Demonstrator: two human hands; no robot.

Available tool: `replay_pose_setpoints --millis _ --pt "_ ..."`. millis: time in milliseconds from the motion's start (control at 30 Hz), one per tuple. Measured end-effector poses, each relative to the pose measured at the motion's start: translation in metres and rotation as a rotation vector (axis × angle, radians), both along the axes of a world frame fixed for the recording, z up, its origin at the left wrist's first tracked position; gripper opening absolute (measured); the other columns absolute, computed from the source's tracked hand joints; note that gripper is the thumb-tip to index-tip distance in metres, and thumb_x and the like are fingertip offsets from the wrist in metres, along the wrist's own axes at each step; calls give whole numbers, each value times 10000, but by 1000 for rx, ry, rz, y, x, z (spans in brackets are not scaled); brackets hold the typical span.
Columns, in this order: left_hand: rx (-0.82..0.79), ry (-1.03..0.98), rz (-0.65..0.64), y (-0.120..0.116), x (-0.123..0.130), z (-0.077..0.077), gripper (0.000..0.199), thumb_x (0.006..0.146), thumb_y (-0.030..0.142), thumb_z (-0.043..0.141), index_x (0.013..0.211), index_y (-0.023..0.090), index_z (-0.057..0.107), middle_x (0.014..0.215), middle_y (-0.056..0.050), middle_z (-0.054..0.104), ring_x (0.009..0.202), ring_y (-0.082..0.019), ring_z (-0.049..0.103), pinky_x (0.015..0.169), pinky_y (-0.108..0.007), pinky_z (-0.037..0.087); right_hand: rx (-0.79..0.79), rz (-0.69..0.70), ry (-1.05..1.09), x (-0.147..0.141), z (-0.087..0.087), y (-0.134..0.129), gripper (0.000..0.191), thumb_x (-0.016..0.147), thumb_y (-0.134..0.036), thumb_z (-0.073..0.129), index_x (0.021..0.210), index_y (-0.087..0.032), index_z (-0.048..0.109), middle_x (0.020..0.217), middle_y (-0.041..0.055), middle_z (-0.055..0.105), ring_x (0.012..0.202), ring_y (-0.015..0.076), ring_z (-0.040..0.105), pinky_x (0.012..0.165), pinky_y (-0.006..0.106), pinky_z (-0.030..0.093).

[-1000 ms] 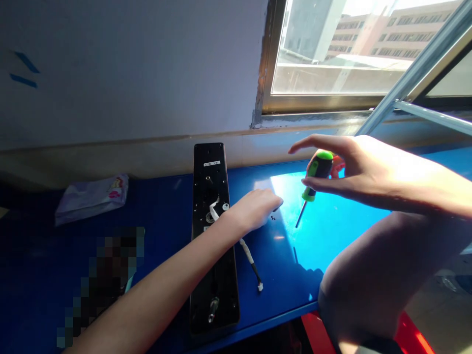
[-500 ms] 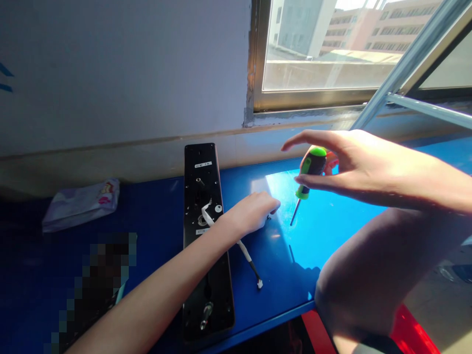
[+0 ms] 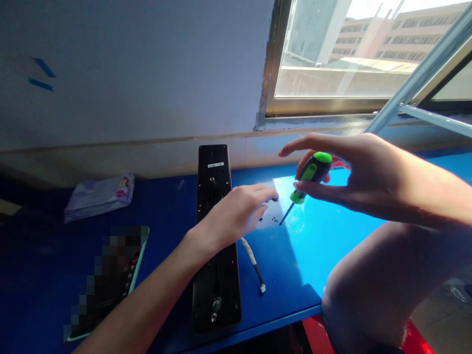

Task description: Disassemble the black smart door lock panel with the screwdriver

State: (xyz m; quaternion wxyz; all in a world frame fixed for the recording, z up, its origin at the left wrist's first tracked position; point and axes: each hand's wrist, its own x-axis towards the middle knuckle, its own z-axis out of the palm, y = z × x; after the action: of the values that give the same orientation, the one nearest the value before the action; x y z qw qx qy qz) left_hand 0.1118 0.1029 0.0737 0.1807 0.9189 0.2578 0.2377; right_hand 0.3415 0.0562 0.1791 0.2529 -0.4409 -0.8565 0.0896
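Note:
My right hand point(image 3: 368, 182) grips a green and black screwdriver point(image 3: 313, 174) between thumb and fingers, its index finger stretched out. The shaft slants down left, its tip close to several tiny dark screws point(image 3: 275, 219) on the blue table. My left hand point(image 3: 241, 211) hovers across the right edge of a long black panel point(image 3: 217, 270), thumb and index finger apart and nothing visible between them. A metal post point(image 3: 216, 309) stands at the panel's near end. From under my left hand runs a white-sleeved cable point(image 3: 250, 253) with a white plug; its other end is hidden.
Left of the panel lies a phone-like slab point(image 3: 134, 268) with a pale teal edge, partly blurred out. A tissue pack point(image 3: 99, 196) rests near the wall. My knee point(image 3: 361, 275) is at the table's right front edge. A metal ladder-like frame point(image 3: 416, 73) crosses the window.
My left hand has drawn back left from the screws, and its fingers have loosened. The screwdriver has tilted more, its tip shifting left. The view has turned slightly left.

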Motion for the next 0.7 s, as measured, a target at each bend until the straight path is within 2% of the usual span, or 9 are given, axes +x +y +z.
replay_pose_setpoints --millis 67,133,200,267,367,500,600,700 --pt "59 -195 120 -11 -25 3 190 1010 163 613 1174 200 701 1155 -45 782 1060 -184 747 969 -295 572 10 28 17 -10 4 -2 406 925 -414 699 1302 -264 688 1038 30 796 787 206 748 679 338 592" --pt "137 -304 317 -20 -49 -3 180 1033 172 564 1139 218 702 1132 -31 781 1059 -175 741 1001 -299 567 33 40 31 -23 9 -5 359 937 -415 696 1264 -268 692 1058 20 794 826 205 756 728 351 606" --pt "168 -385 495 -29 -70 -16 193 1033 164 542 1134 229 693 1162 -37 757 1115 -188 718 1040 -333 555 72 48 54 -37 14 -9 325 946 -376 701 1252 -267 681 1077 10 791 863 196 763 762 346 613" --pt "147 -422 571 -38 -86 -32 164 1015 186 564 1107 228 693 1213 -62 715 1195 -224 680 1083 -392 540 98 68 79 -50 16 -12 303 948 -347 700 1240 -276 670 1102 -4 788 891 186 770 796 335 624" --pt "48 -356 538 -52 -97 -52 192 977 220 601 1136 248 704 1400 -97 609 1359 -280 584 1162 -483 491 99 130 48 -68 14 -12 231 959 -369 676 1182 -312 680 1043 -24 798 845 190 771 747 348 633" --pt "-31 -295 442 -67 -94 -64 169 919 246 690 1076 257 753 1635 -99 403 1523 -356 416 1258 -587 373 121 222 -27 -84 6 -7 190 987 -354 654 1140 -258 714 969 5 810 757 177 746 711 348 602" --pt "-103 -304 432 -71 -88 -67 218 899 271 753 1116 253 761 1729 -98 251 1579 -377 341 1288 -594 336 122 258 -20 -91 2 -4 186 984 -343 673 1117 -226 727 943 8 809 720 154 725 667 318 563" --pt "-168 -322 422 -72 -87 -69 261 904 287 770 1163 254 759 1758 -95 186 1594 -363 332 1294 -558 349 111 259 -18 -94 0 -2 207 977 -362 689 1116 -214 730 927 5 803 713 139 718 648 296 541"
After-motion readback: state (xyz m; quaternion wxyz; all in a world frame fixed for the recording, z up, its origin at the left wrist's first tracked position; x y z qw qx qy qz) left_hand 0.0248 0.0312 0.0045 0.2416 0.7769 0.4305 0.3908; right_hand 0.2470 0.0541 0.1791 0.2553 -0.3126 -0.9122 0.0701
